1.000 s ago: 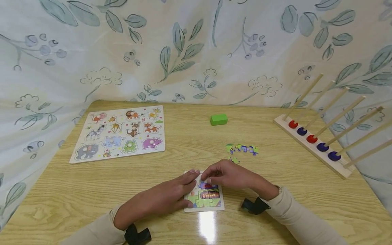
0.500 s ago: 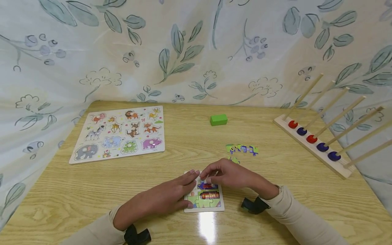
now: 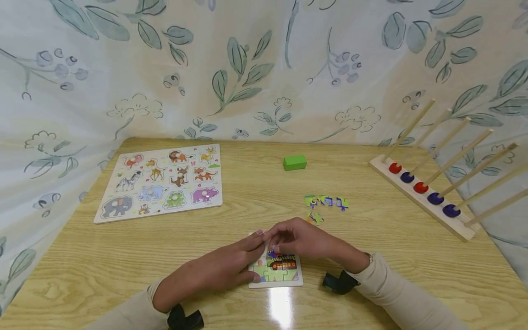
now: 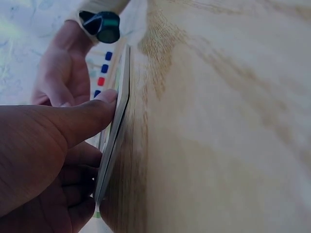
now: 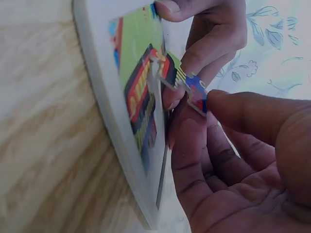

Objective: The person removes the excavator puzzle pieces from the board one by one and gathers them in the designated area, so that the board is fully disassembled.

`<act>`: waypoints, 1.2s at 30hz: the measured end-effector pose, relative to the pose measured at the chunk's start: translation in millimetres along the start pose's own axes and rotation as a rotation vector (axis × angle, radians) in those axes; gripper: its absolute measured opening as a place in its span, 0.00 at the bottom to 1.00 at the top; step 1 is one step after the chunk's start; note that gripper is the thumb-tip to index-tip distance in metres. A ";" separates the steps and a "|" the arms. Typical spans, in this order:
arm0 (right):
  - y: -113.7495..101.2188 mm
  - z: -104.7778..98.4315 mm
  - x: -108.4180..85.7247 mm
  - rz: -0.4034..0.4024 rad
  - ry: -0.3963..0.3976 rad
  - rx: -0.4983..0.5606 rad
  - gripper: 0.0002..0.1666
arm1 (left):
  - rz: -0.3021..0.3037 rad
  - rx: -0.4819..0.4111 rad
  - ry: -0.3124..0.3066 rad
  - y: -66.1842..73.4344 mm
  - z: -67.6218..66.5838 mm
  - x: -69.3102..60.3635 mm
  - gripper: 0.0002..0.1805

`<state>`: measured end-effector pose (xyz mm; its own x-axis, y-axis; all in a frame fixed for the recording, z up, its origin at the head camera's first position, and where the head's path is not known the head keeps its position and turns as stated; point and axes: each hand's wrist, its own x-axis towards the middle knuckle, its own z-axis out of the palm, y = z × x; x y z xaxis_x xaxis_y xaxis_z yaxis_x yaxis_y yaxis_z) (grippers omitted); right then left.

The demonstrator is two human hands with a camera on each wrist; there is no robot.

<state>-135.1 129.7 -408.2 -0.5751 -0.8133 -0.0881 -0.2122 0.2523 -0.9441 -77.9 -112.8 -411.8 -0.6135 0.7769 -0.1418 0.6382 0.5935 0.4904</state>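
Floral cloth (image 3: 251, 78) backs a wood-grain table (image 3: 247, 192) where, lower center of the head view, a right hand (image 3: 303, 240) blocks part of a square jigsaw board (image 3: 284, 284) and a left hand (image 3: 220, 268) rests on its left side, fingers extended; loose pieces (image 3: 328, 201) lie above. Left wrist view: board edge-on, picture hidden. Right wrist view: right thumb and fingers pinch a tilted blue-and-red piece (image 5: 196, 88), center frame.
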 end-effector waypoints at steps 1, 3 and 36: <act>-0.1 0.4 0.1 0.002 -0.001 0.001 0.16 | 0.000 0.000 0.001 -0.1 0.2 -0.2 0.40; -1.1 0.9 -0.2 0.004 -0.009 -0.002 0.14 | 0.005 0.005 0.005 -0.6 0.6 -0.2 0.40; -0.7 -21.5 -20.1 0.052 0.063 -0.170 0.13 | 0.002 0.007 0.002 -0.1 0.0 1.1 0.37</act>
<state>-140.4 157.1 -398.9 -0.6363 -0.7635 -0.1106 -0.3078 0.3827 -0.8711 -78.7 -112.0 -412.0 -0.6133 0.7776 -0.1388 0.6426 0.5933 0.4848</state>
